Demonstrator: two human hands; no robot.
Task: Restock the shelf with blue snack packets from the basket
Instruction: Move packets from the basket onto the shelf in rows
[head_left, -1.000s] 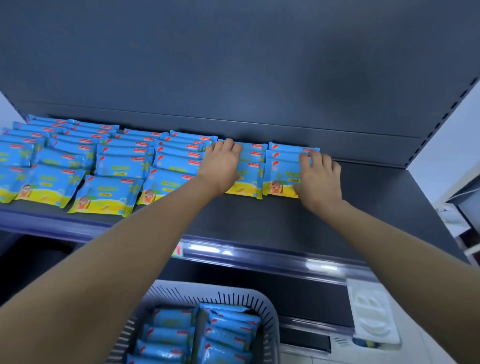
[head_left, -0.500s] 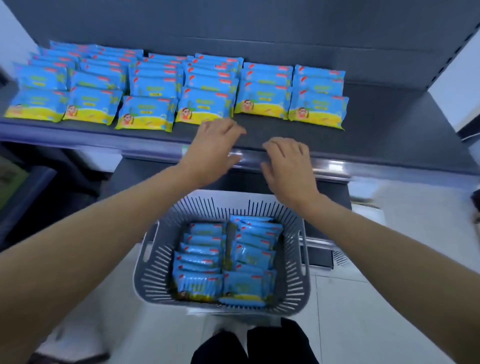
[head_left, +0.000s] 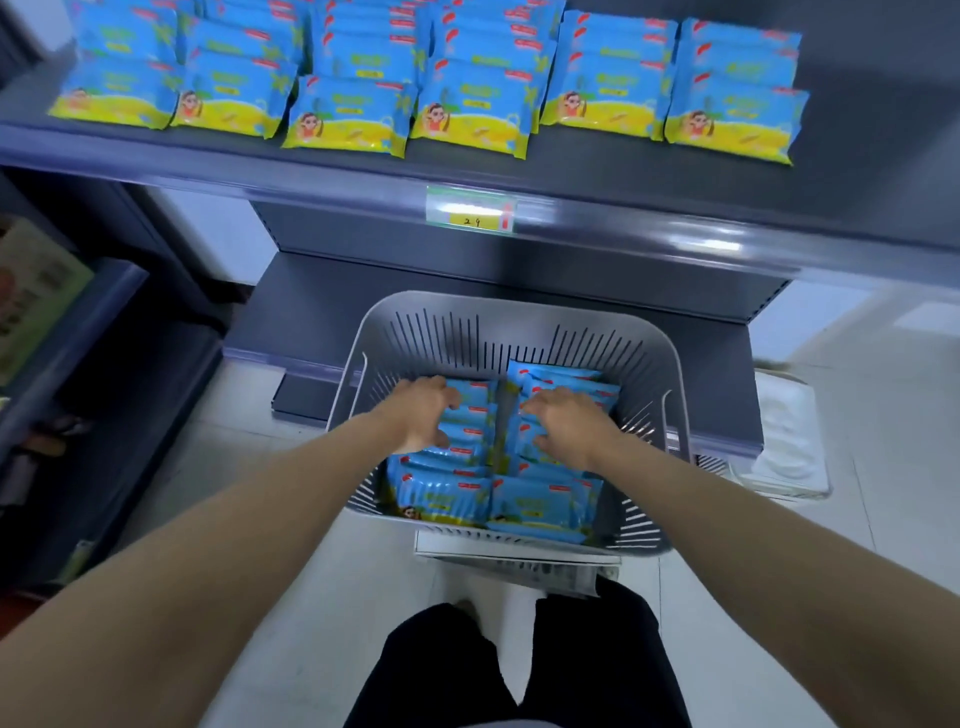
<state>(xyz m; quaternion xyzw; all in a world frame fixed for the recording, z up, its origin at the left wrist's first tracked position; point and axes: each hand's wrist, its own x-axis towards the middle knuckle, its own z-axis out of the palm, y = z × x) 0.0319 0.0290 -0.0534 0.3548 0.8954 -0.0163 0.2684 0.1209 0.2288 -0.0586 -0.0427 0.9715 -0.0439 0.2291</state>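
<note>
My fingers (head_left: 451, 399) curl over blue snack packets (head_left: 447, 493) in the slatted basket (head_left: 519, 317), left hand (head_left: 421, 415) and right hand (head_left: 569, 423) side by side. Their tips are hidden, so I cannot tell if they grip. Rows on the shelf (head_left: 571, 176) run off-frame.

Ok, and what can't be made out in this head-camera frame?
All in the head view:
1. Whether the left hand or right hand grips anything: the fingertips are buried among the basket packets.
2. Lower layers in the basket: covered by the top packets.
3. Rear rows of shelf packets: cut off by the top edge.
4. Small print on the price label: blurred.
5. Contents of the side shelving: blurred.
</note>
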